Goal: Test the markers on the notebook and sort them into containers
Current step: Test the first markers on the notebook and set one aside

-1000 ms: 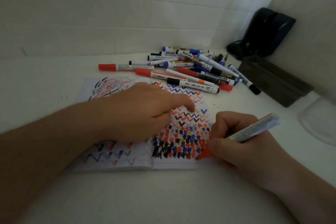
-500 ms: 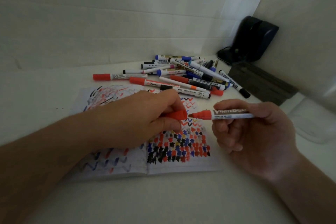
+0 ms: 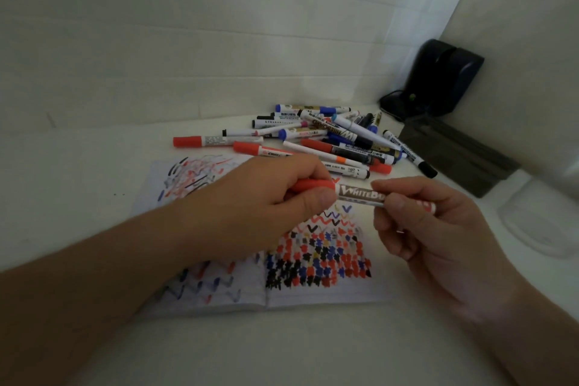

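Notebook: an open white paper notebook [image 3: 313,294] is laid flat on the white tabletop [image 3: 282,351], nearest the viewer, its pages covered with red, blue and black test marks.
Left hand: the left hand [image 3: 260,207] is held above the notebook, its fingers and thumb curled round the red plastic cap [image 3: 311,185], which is seated on the marker's left end.
Marker in hand: a white-barrelled whiteboard marker with a brown printed label [image 3: 360,194] is held in the air between both hands, its long axis running left to right, level with the table edge.
Right hand: the right hand [image 3: 429,235] is closed on the barrel, which is pinched between thumb and fingers at its right part.
Key relation: cap and barrel are in line on one axis; the right hand is judged the nearer to the containers on the right.
Pile: a loose heap of red, blue and black capped markers [image 3: 329,138] is left beyond the notebook, near the wall.
Containers: a dark grey rectangular tray [image 3: 454,150] lies far right; a clear plastic tub [image 3: 542,219] sits nearer on the right edge, its contents not discernible.
Step judged: capping appears finished or nearly so; sorting is not yet done.
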{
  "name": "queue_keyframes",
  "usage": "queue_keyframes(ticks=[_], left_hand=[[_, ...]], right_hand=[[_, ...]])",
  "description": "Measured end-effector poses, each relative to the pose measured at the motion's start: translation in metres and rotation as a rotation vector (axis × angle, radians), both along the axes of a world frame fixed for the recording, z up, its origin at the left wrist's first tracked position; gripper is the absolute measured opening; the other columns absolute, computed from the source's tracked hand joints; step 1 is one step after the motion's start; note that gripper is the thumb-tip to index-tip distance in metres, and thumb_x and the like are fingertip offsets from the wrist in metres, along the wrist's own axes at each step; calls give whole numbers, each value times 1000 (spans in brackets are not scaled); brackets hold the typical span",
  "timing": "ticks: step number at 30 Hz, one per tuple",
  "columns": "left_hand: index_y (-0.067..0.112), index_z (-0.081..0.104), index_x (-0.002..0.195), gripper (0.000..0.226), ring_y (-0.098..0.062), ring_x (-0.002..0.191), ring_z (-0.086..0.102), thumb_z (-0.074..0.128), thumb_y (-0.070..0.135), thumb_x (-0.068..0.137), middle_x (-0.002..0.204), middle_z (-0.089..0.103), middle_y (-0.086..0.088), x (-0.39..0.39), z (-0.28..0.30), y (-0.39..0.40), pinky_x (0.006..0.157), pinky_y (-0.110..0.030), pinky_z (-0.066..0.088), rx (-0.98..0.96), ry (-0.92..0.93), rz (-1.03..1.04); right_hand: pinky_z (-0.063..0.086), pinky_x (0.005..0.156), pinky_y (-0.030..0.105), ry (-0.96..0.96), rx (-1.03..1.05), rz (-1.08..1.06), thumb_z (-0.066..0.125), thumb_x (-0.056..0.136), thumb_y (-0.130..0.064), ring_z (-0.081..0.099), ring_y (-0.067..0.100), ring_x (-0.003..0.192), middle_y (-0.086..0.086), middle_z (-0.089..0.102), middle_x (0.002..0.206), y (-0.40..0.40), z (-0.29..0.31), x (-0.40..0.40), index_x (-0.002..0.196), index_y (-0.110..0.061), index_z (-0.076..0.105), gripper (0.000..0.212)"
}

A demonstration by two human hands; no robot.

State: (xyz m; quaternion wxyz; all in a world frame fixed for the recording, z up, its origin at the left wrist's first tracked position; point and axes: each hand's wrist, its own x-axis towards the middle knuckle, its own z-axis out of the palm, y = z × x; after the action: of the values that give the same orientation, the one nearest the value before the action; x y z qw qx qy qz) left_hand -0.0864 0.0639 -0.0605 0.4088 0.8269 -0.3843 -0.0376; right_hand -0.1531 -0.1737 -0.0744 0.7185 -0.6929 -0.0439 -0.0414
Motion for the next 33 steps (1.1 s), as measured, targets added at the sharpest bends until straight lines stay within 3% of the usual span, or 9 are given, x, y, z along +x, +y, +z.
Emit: queue_keyframes(ticks=[5, 10, 12, 15, 18, 21, 26, 33], left_hand=[[31, 54, 98, 29, -2, 66, 49, 38, 55, 91, 85, 57, 12, -7, 3, 0, 61, -19, 45, -64, -3, -33], [29, 53, 97, 17, -5, 64, 49, 44, 43, 100, 90, 57, 7, -9, 8, 3, 62, -22, 47, -76, -38, -41], [29, 54, 97, 13, -4, 61, 48, 46, 37, 103, 83, 57, 10, -8, 6, 1, 60, -19, 46, -57, -40, -50], [38, 57, 100, 15, -6, 70, 55, 45, 47, 101, 83, 60, 15, -6, 3, -2, 62, -22, 48, 40, -72, -72], [51, 59, 108, 26, 6, 90, 55, 38, 63, 96, 99, 60, 25, -2, -4, -4, 78, -21, 49, 223, -191, -93], [56, 55, 126, 45, 12, 111, 48, 31, 76, 94, 120, 52, 35, 8, -15, 4, 99, -28, 48, 285, -278, -70], [83, 34, 115, 57, 6, 132, 36, 8, 101, 69, 142, 34, 40, 4, -18, -6, 115, -29, 32, 585, -374, -194], [93, 18, 118, 53, -1, 147, 17, 11, 104, 67, 155, 13, 45, -24, -22, -36, 125, -42, 14, 650, -337, -342]], right_hand=[[39, 47, 26, -87, -94, 79, 78, 82, -49, 50, 23, 51, 16, 64, 74, 5, 9, -2, 103, -16, 72, 40], [35, 46, 28, -89, -113, 45, 68, 90, -32, 50, 21, 50, 17, 64, 73, 20, 29, -19, 100, -12, 68, 22], [37, 46, 28, -72, -191, -28, 62, 93, -23, 51, 21, 51, 15, 65, 73, 26, 36, -29, 97, -14, 68, 12], [44, 51, 34, -35, -384, -111, 60, 98, -17, 58, 26, 54, 12, 71, 77, 26, 46, -49, 96, -19, 65, 6], [48, 53, 39, -75, -527, -298, 61, 98, -15, 61, 28, 54, 14, 73, 78, -2, 62, -76, 95, -15, 62, 3], [44, 55, 36, -166, -525, -624, 63, 99, -12, 57, 27, 51, 17, 70, 75, -63, 88, -113, 84, -21, 66, 18], [42, 57, 32, -123, -424, -1046, 58, 101, -27, 57, 20, 48, 21, 69, 90, -168, 118, -179, 85, -29, 66, 18], [41, 51, 28, -33, -489, -1246, 61, 100, -27, 55, 18, 41, 15, 70, 84, -218, 94, -184, 94, -21, 63, 9]])
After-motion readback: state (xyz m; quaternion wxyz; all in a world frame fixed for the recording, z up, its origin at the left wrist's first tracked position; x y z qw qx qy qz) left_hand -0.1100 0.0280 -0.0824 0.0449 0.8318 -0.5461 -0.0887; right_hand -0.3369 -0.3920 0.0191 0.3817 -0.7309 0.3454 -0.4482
